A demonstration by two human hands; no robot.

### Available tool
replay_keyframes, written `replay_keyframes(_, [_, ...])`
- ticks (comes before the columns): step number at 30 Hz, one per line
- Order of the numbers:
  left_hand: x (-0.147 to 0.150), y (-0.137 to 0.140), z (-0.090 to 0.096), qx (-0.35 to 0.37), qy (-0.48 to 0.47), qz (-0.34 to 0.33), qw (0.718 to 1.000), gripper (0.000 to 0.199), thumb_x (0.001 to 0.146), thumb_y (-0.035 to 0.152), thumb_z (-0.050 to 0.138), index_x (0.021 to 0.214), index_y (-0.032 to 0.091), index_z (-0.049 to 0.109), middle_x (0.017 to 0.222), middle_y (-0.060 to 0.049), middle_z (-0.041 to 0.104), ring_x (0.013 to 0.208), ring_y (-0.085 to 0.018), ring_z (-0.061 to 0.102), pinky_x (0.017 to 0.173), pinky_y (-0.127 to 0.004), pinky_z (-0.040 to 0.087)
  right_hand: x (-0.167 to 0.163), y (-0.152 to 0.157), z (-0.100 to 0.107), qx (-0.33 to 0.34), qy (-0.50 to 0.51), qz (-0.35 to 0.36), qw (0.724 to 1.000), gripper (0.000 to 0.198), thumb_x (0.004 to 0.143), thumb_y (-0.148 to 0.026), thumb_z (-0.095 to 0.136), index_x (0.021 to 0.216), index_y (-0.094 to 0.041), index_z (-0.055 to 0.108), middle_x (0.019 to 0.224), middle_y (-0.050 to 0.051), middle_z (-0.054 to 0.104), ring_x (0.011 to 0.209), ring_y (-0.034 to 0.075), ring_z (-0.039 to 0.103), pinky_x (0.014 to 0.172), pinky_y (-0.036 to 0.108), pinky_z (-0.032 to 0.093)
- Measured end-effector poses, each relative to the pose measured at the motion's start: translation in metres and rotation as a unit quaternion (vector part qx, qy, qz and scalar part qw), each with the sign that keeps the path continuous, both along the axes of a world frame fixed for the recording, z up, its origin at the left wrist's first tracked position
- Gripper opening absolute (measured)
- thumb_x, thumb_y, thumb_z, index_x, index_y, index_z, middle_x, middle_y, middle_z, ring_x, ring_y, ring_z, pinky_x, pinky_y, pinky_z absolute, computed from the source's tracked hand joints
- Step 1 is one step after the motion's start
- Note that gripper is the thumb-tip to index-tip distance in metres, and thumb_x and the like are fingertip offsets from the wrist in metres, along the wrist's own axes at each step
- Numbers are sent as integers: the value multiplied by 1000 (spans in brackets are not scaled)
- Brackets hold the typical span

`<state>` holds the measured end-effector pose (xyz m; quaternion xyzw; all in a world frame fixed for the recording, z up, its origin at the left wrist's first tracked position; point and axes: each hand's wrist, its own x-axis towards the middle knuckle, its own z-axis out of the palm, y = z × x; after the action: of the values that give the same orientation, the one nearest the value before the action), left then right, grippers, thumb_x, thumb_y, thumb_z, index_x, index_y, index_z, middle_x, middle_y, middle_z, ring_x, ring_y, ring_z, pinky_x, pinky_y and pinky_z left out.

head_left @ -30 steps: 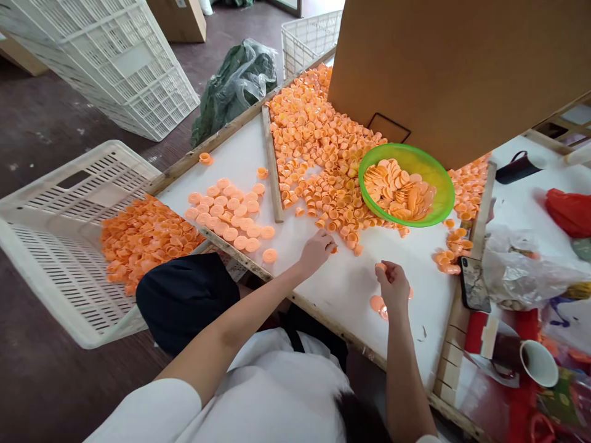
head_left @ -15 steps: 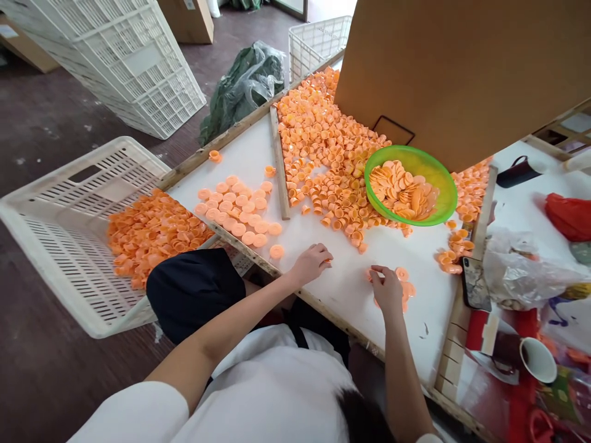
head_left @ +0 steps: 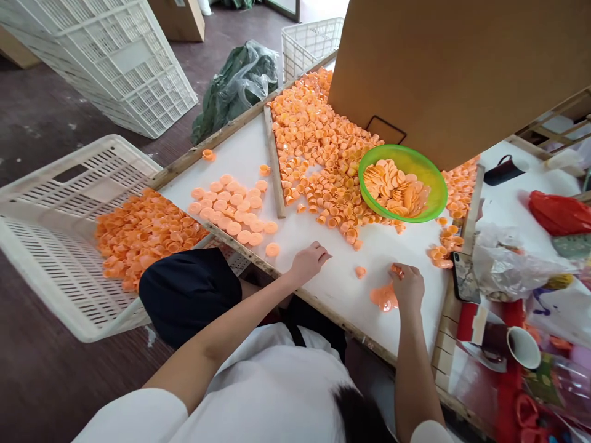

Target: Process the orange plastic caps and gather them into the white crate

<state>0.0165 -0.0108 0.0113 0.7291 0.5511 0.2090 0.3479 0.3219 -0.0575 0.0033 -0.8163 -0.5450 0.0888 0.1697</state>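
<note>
My right hand (head_left: 409, 285) pinches a small orange plastic cup (head_left: 396, 269) above the white tabletop. Just left of it lie several flat orange discs (head_left: 383, 298), partly overlapping, and one loose small cup (head_left: 361, 272). My left hand (head_left: 312, 262) hovers near the table's front edge with fingers closed; what they hold, if anything, is hidden. Beyond my hands a green bowl (head_left: 439, 208) holds many orange discs (head_left: 397, 187). Spread out to the left of my left hand are several round orange pieces (head_left: 235, 209).
A large heap of small orange cups (head_left: 318, 141) fills the back of the table behind a wooden strip (head_left: 274, 163). At left stands a white crate (head_left: 60, 246) of orange pieces. A cardboard box (head_left: 452, 74) rises behind the bowl. A phone (head_left: 465, 278) and mug (head_left: 524, 347) sit right.
My right hand has moved right, away from the loose small cup, and now has an orange cup at its fingertips. My left hand has stayed nearly in place. The view has shifted slightly.
</note>
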Motion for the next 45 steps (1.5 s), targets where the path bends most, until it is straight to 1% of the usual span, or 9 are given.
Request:
replay_keyframes(4, [-7,1,2,-16,0,25,1000,23,89,33,47,85,20,66,97,-4,58,79,-13,60,74,-24,45,-10,0,14,44,31,-29,998,34,82,-36,43,98,-17,68,94,13,63,85,24,55,77,38,43])
replay_keyframes(7, [-16,0,4,-30,-54,50,997,25,90,30,43,86,20,66,97,-4,60,85,-13,60,80,-25,45,-34,-1,30,64,148,-48,986,33,82,-41,47,95,-19,68,97,11,64,79,20,58,74,35,46])
replay_keyframes(11, [-23,-3,6,-123,-138,79,980,34,91,38,38,87,17,64,85,-4,64,74,-13,61,71,-24,48,-98,0,35,-15,428,7,903,33,75,-46,58,93,-20,64,86,6,66,71,18,61,67,34,52])
replay_keyframes(15, [-23,-7,4,-188,-198,79,959,35,85,46,46,87,15,62,73,-2,63,57,-10,56,56,-22,45,-158,8,21,-82,542,42,836,33,71,-46,65,88,-19,59,78,3,65,65,15,62,64,32,55])
replay_keyframes(21, [-23,-9,-8,-208,-248,78,943,25,77,37,59,84,14,62,71,-2,65,55,-10,55,55,-22,46,-174,21,5,-123,494,45,859,31,70,-48,66,77,-20,54,65,2,65,57,16,62,55,31,55])
replay_keyframes(32, [-25,10,-13,-307,-206,91,925,11,69,22,66,74,12,63,66,-3,65,53,-11,59,52,-22,49,-168,44,7,-265,469,36,842,24,66,-33,72,70,-20,51,62,3,67,55,18,65,49,28,53])
replay_keyframes(36, [-27,14,-13,-337,-207,89,914,12,69,21,66,76,12,64,65,-3,66,53,-11,60,53,-23,50,-165,41,11,-252,469,81,842,24,70,-37,67,74,-21,50,66,2,68,58,17,65,53,29,52])
replay_keyframes(42, [-27,8,-16,-303,-205,84,927,13,69,24,65,76,13,65,62,-2,65,53,-11,59,53,-21,48,-172,31,12,-205,330,132,912,25,68,-37,67,76,-22,49,59,-2,63,53,16,60,49,26,46])
replay_keyframes(45, [-27,8,-15,-292,-192,79,934,13,69,25,65,75,13,64,62,-2,65,53,-10,57,51,-21,47,-174,33,13,-203,323,128,916,26,66,-35,69,76,-22,48,58,-2,62,52,15,59,47,25,45])
